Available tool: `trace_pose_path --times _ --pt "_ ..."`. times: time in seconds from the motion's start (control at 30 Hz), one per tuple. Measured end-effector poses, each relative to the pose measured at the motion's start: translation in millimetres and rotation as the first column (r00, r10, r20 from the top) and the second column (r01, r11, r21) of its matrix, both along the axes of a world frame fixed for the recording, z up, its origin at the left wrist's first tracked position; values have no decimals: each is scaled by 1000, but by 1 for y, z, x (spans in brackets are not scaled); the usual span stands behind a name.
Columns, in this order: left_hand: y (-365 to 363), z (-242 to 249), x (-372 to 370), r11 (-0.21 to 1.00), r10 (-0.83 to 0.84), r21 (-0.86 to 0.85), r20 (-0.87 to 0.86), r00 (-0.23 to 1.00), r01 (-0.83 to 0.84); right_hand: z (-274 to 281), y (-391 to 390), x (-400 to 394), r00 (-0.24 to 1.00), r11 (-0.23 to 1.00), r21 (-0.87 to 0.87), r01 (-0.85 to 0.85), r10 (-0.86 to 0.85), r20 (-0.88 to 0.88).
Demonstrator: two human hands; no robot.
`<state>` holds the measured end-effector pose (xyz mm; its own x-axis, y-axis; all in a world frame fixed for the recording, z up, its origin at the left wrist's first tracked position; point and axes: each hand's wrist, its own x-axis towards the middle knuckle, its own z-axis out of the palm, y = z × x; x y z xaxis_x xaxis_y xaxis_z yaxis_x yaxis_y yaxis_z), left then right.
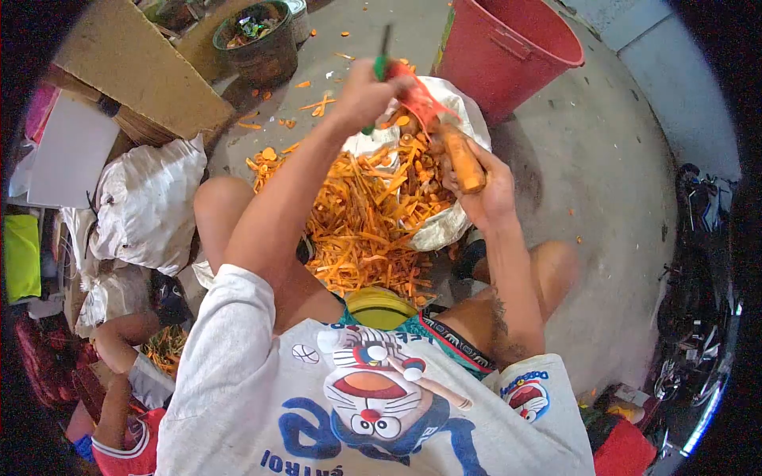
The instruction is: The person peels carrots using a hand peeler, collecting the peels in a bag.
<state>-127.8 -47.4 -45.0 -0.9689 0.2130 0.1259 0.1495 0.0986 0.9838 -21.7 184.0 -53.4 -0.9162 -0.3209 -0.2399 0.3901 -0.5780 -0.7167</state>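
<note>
An orange carrot [462, 163] is held in my right-side hand, which is my left or right by view: my right hand [490, 186] wraps round it over the pile. My left hand [367, 95] grips a peeler [383, 71] with a green handle. A blurred red-orange thing [421, 99] spans the gap between the peeler and the far end of the carrot. Orange peelings [357, 214] lie heaped below my hands, between my legs. A white sack [444, 230] with more carrot pieces lies beside and under the heap.
A large red bin [508, 59] stands at the upper right, a dark bucket [258, 51] at the upper left. Cardboard [143, 63] and a stuffed white sack [151, 206] are on the left. Another person's arm [115, 404] shows at the lower left. A motorbike [698, 317] is at the right edge.
</note>
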Motion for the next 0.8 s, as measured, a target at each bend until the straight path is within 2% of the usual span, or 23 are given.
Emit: trace_pose_path --times 0.03,0.07,0.13,0.2,0.27,0.3,0.33,0.37,0.4,0.47,0.5,0.53,0.6,0.63,0.7,0.73,0.8 --pt "-3 -2 -5 986 164 24 -28 986 -163 -4 2 -2 1000 1000 -2 4 -4 -3" --pt "-4 -6 -7 988 156 23 -30 987 -155 -8 5 -4 999 1000 10 29 -29 14" --pt "-2 -6 2 992 122 23 134 984 -126 -8 7 -6 998 998 21 57 -58 26" --pt "28 1 30 994 -49 94 -58 997 54 2 0 -2 982 982 98 164 -171 76" --pt "40 -1 37 993 -46 90 -277 960 74 24 -15 5 974 972 114 205 -214 73" --pt "31 -3 29 993 -47 90 -270 962 74 28 -19 10 963 960 131 247 -258 75" --pt "15 -6 11 996 40 86 -156 987 -27 23 -15 12 963 960 132 246 -258 82" --pt "3 -4 3 990 130 69 -49 990 -126 18 -8 10 987 986 65 152 -155 49" --pt "-4 -5 2 990 128 67 -51 991 -124 14 -3 8 998 998 0 56 -56 7" --pt "-9 9 7 973 228 13 70 971 -229 8 1 3 997 998 6 69 -69 26" --pt "4 9 19 983 162 79 69 984 -168 8 2 0 995 997 15 81 -81 51" --pt "22 8 35 982 87 168 -30 996 -80 15 -4 2 995 996 13 87 -88 50" --pt "36 10 50 998 -20 54 -334 942 40 33 -20 6 966 965 112 236 -246 79" --pt "32 10 44 998 -18 57 -326 945 39 24 -11 4 965 965 116 235 -246 86" --pt "12 8 21 992 111 65 -112 988 -104 -1 11 2 993 985 -140 -101 93 -69" --pt "3 6 15 993 110 63 -114 987 -104 4 7 3 993 985 -142 -102 92 -71" --pt "-7 2 6 962 259 102 -63 964 -252 19 -4 6 989 989 87 123 -129 65"
